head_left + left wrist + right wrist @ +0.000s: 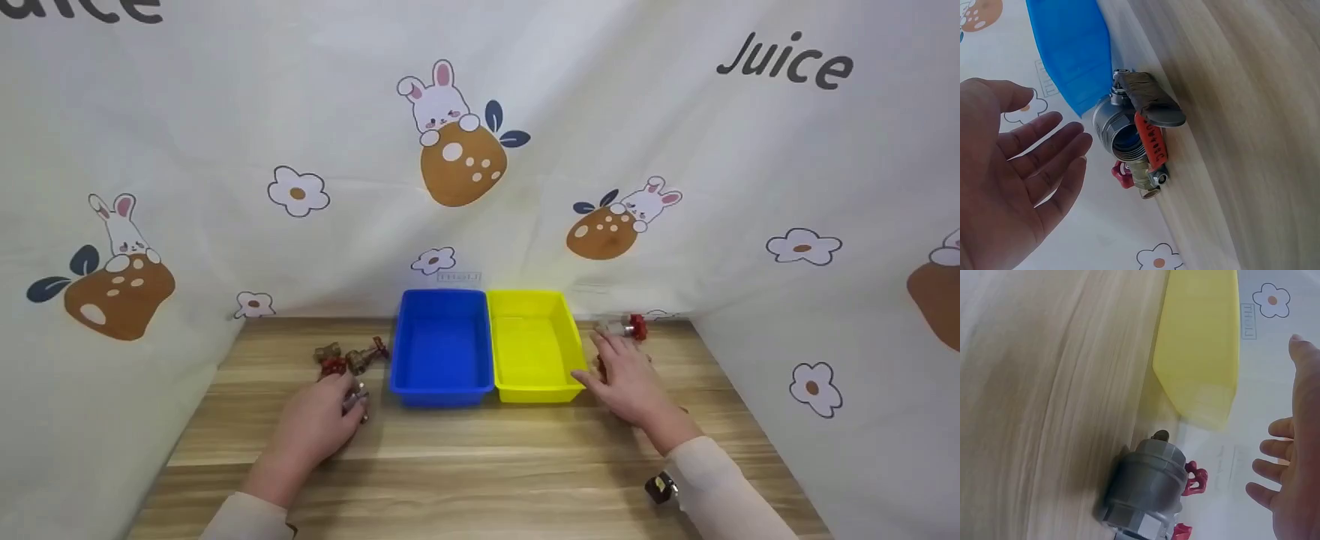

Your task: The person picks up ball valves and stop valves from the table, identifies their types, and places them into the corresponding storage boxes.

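Note:
My left hand (319,416) is over the valves left of the blue bin (442,397). In the left wrist view its fingers are spread and loosely bent, apart from a metal ball valve (1111,125) with a dark lever (1154,101) and a red tag (1151,140). A brass valve (1141,175) with a red handwheel shows behind it. My right hand (626,382) hovers beside the yellow bin (536,395), its fingers holding nothing. Under it, the right wrist view shows a thick grey metal fitting (1145,484) and a red handwheel (1195,479).
The blue and yellow bins stand side by side at the back of the wooden table (480,465). More brass valves (364,358) lie left of the blue bin. A red-handled valve (636,328) lies at the back right. A patterned cloth (360,247) encloses the table.

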`<move>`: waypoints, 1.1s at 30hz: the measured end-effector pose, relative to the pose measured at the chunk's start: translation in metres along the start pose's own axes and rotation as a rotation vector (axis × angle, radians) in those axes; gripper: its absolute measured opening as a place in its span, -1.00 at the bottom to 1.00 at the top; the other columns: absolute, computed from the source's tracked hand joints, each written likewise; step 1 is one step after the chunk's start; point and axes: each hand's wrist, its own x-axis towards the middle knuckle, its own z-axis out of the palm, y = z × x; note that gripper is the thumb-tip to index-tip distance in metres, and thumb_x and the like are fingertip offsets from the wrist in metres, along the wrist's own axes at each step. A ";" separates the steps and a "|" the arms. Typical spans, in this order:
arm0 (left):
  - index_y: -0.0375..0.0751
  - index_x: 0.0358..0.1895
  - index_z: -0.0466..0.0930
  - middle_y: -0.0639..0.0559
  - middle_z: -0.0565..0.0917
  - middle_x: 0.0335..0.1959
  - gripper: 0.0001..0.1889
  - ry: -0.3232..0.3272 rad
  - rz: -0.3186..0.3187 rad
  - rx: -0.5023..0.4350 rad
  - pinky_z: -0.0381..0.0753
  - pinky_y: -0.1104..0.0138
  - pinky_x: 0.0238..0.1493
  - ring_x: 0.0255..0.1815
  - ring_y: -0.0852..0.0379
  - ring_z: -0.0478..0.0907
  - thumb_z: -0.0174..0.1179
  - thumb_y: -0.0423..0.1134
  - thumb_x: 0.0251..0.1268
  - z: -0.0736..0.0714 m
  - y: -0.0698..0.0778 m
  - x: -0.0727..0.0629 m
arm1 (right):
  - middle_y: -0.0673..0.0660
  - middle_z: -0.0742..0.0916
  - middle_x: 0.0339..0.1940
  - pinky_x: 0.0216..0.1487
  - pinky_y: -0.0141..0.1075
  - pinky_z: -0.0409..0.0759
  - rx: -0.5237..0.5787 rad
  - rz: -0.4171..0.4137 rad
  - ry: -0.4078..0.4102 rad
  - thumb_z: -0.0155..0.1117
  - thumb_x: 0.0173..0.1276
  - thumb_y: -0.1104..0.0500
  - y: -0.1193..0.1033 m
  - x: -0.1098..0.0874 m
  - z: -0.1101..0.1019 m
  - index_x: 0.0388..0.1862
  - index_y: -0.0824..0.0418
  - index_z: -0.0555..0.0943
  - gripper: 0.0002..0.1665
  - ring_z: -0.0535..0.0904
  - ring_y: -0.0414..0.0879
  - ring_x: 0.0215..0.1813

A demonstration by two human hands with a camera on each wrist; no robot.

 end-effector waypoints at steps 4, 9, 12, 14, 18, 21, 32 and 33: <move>-0.20 0.02 0.72 -0.10 0.76 -0.08 -0.77 -0.013 -0.007 -0.009 0.74 -0.19 0.06 -0.06 -0.17 0.77 0.41 -0.15 0.49 0.001 0.001 0.002 | 0.34 0.31 0.79 0.68 0.44 0.08 -0.011 0.004 -0.053 0.12 0.59 -0.55 0.000 0.008 0.007 0.80 0.27 0.24 0.19 0.20 0.36 0.76; -0.20 0.03 0.72 -0.10 0.77 -0.05 -0.78 -0.019 0.001 -0.024 0.72 -0.19 0.10 -0.02 -0.18 0.77 0.39 -0.15 0.51 0.003 -0.001 0.001 | 0.32 0.21 0.83 0.69 0.44 0.04 -0.008 -0.003 -0.092 0.02 0.60 -0.58 -0.004 0.019 0.016 0.85 0.24 0.12 0.22 0.11 0.37 0.79; -0.18 0.02 0.72 -0.08 0.78 -0.06 -0.80 -0.011 0.015 -0.029 0.74 -0.18 0.08 -0.03 -0.16 0.77 0.39 -0.16 0.51 0.005 -0.002 0.000 | 0.30 0.16 0.85 0.71 0.39 0.03 -0.007 0.000 -0.114 -0.03 0.60 -0.61 -0.007 0.025 0.021 0.86 0.21 0.09 0.23 0.05 0.37 0.81; -0.17 0.01 0.72 -0.06 0.79 -0.09 -0.81 -0.004 0.020 -0.026 0.74 -0.17 0.05 -0.06 -0.14 0.78 0.39 -0.16 0.51 0.006 -0.003 0.001 | 0.30 0.15 0.85 0.72 0.38 0.02 -0.004 0.010 -0.130 -0.07 0.60 -0.63 -0.009 0.029 0.024 0.87 0.19 0.08 0.24 0.02 0.37 0.82; -0.13 -0.01 0.71 -0.02 0.78 -0.13 -0.82 -0.019 0.005 -0.036 0.75 -0.15 0.01 -0.10 -0.08 0.76 0.39 -0.14 0.53 0.007 -0.003 0.002 | 0.31 0.15 0.85 0.72 0.37 0.03 -0.008 0.032 -0.145 -0.06 0.61 -0.61 -0.010 0.033 0.029 0.88 0.16 0.06 0.21 0.03 0.36 0.82; -0.12 -0.01 0.72 0.01 0.77 -0.16 -0.83 -0.029 -0.003 -0.045 0.74 -0.15 -0.01 -0.14 -0.05 0.75 0.39 -0.13 0.53 0.005 -0.003 0.003 | 0.33 0.16 0.84 0.71 0.40 0.03 -0.010 0.027 -0.147 0.01 0.65 -0.53 -0.011 0.034 0.034 0.87 0.19 0.04 0.17 0.04 0.36 0.81; -0.14 0.12 0.74 0.01 0.80 -0.14 -0.76 -0.073 -0.045 -0.094 0.74 -0.18 0.06 -0.10 -0.07 0.77 0.33 -0.11 0.59 0.000 -0.007 0.004 | 0.30 0.04 0.87 0.74 0.35 0.00 -0.049 0.015 -0.215 0.01 0.57 -0.60 -0.009 0.031 0.039 0.86 0.32 -0.09 0.34 0.00 0.34 0.82; -0.14 0.13 0.74 0.01 0.80 -0.14 -0.76 -0.075 -0.046 -0.098 0.74 -0.18 0.06 -0.10 -0.07 0.77 0.33 -0.11 0.59 0.000 -0.006 0.004 | 0.30 0.03 0.87 0.74 0.35 -0.01 -0.048 0.014 -0.219 0.02 0.57 -0.60 -0.009 0.030 0.038 0.86 0.32 -0.09 0.35 -0.01 0.34 0.83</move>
